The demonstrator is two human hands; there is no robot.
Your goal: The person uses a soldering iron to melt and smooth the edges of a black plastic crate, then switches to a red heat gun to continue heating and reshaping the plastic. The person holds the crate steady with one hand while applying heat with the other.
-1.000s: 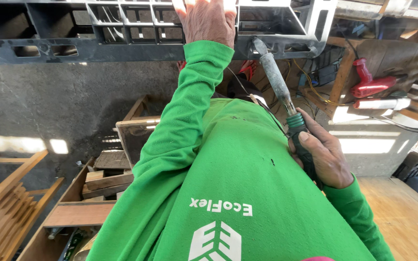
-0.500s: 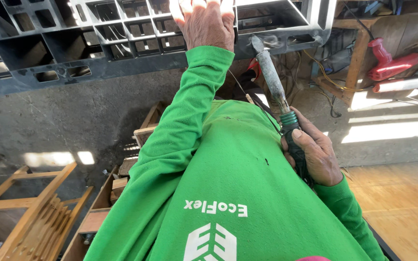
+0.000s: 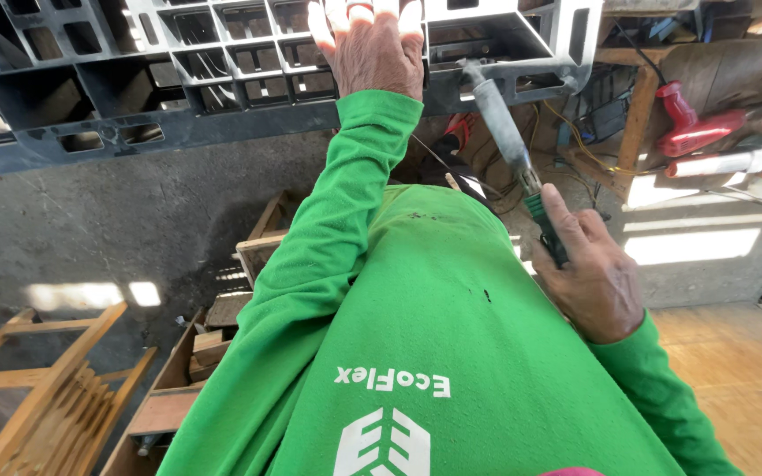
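Observation:
My left hand (image 3: 372, 48) lies flat, fingers spread, on a dark grey plastic pallet (image 3: 134, 79) that spans the top of the view. In my right hand (image 3: 593, 278) is the green handle of a long grey-shafted tool (image 3: 500, 128). The tool slants up and to the left, and its tip rests against the pallet's near edge, just right of my left hand. My green long-sleeved shirt fills the lower middle of the view.
A red power tool (image 3: 698, 128) and tangled cables lie by a wooden post (image 3: 632, 123) at the upper right. Wooden frames (image 3: 46, 388) stand at the lower left, and wooden crates (image 3: 257, 247) sit beside my left sleeve. Concrete floor shows left, wooden boards (image 3: 751, 370) lower right.
The view has tilted, so more of the pallet shows. My left hand stays on the pallet and my right hand keeps the tool's tip at its edge.

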